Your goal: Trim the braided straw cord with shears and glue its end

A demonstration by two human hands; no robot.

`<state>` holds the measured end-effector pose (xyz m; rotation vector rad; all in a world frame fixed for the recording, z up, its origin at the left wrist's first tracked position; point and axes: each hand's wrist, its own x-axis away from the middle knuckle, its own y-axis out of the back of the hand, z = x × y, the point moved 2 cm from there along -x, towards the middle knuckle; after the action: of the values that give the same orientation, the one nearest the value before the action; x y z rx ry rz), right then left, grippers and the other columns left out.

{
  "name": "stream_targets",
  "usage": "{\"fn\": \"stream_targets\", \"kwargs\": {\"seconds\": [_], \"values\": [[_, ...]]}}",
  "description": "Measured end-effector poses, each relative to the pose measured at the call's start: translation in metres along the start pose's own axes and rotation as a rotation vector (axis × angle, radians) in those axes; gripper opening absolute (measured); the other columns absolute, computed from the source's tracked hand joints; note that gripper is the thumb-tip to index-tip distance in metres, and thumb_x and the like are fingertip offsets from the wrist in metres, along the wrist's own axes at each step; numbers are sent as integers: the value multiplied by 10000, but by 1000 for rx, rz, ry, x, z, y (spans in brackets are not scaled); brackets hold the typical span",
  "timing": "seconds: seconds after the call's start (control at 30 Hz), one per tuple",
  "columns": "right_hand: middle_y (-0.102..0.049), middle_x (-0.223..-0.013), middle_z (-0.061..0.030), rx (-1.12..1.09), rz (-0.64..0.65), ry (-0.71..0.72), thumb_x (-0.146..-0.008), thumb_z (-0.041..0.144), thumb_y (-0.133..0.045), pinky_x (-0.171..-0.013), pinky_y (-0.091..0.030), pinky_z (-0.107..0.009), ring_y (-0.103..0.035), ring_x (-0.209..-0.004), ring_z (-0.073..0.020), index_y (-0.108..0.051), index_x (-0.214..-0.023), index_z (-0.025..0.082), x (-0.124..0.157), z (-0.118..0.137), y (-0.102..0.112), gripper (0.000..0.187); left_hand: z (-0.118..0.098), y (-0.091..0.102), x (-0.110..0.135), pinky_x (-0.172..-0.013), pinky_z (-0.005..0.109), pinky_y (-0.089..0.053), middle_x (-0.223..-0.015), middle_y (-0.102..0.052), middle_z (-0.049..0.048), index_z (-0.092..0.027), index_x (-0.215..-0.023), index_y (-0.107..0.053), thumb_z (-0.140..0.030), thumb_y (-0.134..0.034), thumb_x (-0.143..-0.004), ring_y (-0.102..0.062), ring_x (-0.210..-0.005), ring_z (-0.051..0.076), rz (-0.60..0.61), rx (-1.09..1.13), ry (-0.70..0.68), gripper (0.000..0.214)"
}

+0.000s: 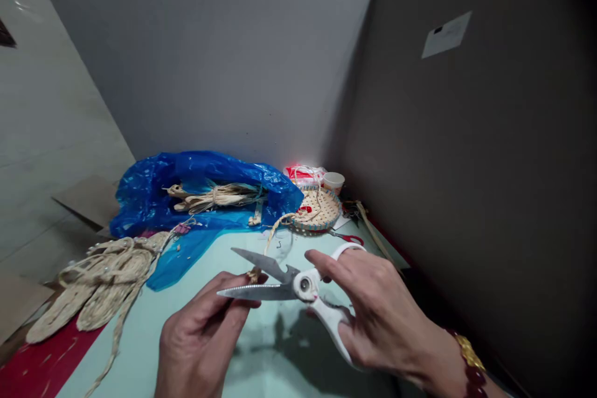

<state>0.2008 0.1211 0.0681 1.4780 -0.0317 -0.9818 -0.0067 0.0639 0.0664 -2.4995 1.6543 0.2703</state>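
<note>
White-handled scissors point(305, 286) are in my right hand point(377, 305), fingers through the loops, and their blades stand apart. My left hand point(200, 329) is closed in a pinch on a small piece of braided straw cord point(254, 274) between the blades. Much of that piece is hidden by the fingers and the lower blade. A pale straw cord point(275, 230) rises behind the blades toward a round woven basket point(317, 211). Both hands are above the pale green tabletop point(270, 348).
A blue plastic bag point(196, 165) holding bundled straw strands point(219, 197) lies at the back. Woven straw sandals point(112, 280) are at left on red cloth point(60, 360). Red-handled scissors point(349, 238) and a paper cup point(334, 181) lie near the basket. A grey panel point(466, 168) stands at right.
</note>
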Motion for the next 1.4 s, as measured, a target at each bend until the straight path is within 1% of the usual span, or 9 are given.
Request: {"fn": "stream_targets", "kwargs": {"seconds": [0.17, 0.3, 0.53, 0.6, 0.77, 0.93, 1.07, 1.23, 1.4], "values": [[-553, -707, -33, 135, -2, 40, -652, 172, -508, -571, -344, -345, -480, -623, -220, -528, -1262, 165, -2, -1, -3, 610, -1, -1, 0, -580, 189, -454, -685, -673, -39, -377, -800, -824, -218, -733, -720, -583, -653, 152, -56, -5, -55, 200], [-536, -650, -22, 210, -45, 72, -608, 150, -458, -540, -339, -331, -477, -585, -212, -547, -1252, 144, -3, 0, -2, 650, 5, 2, 0, -539, 181, -445, -707, -664, -38, -365, -811, -825, -268, -763, -732, -569, -648, 147, -33, 14, -53, 140], [-577, -631, -6, 195, -131, 99, -615, 112, -428, -537, -356, -319, -518, -556, -197, -507, -1258, 138, 0, 0, -11, 649, 9, 5, 4, -515, 185, -451, -700, -669, -26, -364, -816, -825, -346, -775, -744, -581, -656, 156, -16, 64, 11, 90], [-567, -616, 1, 210, -158, 112, -621, 105, -426, -531, -351, -316, -512, -541, -192, -501, -1254, 135, 0, 1, -13, 638, 10, 6, 4, -550, 187, -477, -745, -710, -25, -366, -817, -826, -344, -784, -731, -611, -688, 164, -38, 60, 19, 98], [-550, -585, 5, 226, -197, 127, -598, 97, -417, -509, -335, -315, -499, -514, -191, -500, -1237, 109, 0, 4, -16, 645, 9, 7, 4, -739, 206, -526, -837, -774, -20, -329, -767, -828, -307, -801, -694, -679, -839, 206, -136, -2, 7, 80], [-636, -636, 20, 129, -234, 135, -596, 45, -411, -511, -336, -309, -505, -495, -171, -439, -1276, 146, 2, 4, -19, 688, 8, 8, 10, -760, 234, -544, -879, -781, -6, -297, -747, -825, -257, -825, -657, -691, -852, 224, -216, -9, -6, 98], [-658, -653, 25, 78, -227, 131, -604, 30, -417, -503, -329, -308, -509, -485, -168, -426, -1279, 157, 3, 0, -23, 687, 10, 8, 8, -725, 190, -517, -801, -762, -43, -351, -788, -827, -222, -803, -682, -669, -783, 174, -159, 16, -14, 168], [-674, -668, 24, 46, -179, 121, -620, 30, -432, -513, -354, -293, -542, -506, -157, -444, -1248, 158, 5, -6, -29, 641, 5, 6, 5, -633, 173, -480, -713, -717, -79, -433, -814, -810, -170, -753, -717, -616, -685, 143, -110, -24, -105, 286], [-668, -667, -12, 71, -158, 94, -637, 59, -470, -504, -336, -309, -544, -526, -182, -495, -1224, 138, 5, -2, -26, 593, -5, 7, 6, -673, 176, -484, -743, -728, -80, -451, -819, -804, -157, -717, -735, -636, -712, 148, -60, -147, -190, 318]]}}
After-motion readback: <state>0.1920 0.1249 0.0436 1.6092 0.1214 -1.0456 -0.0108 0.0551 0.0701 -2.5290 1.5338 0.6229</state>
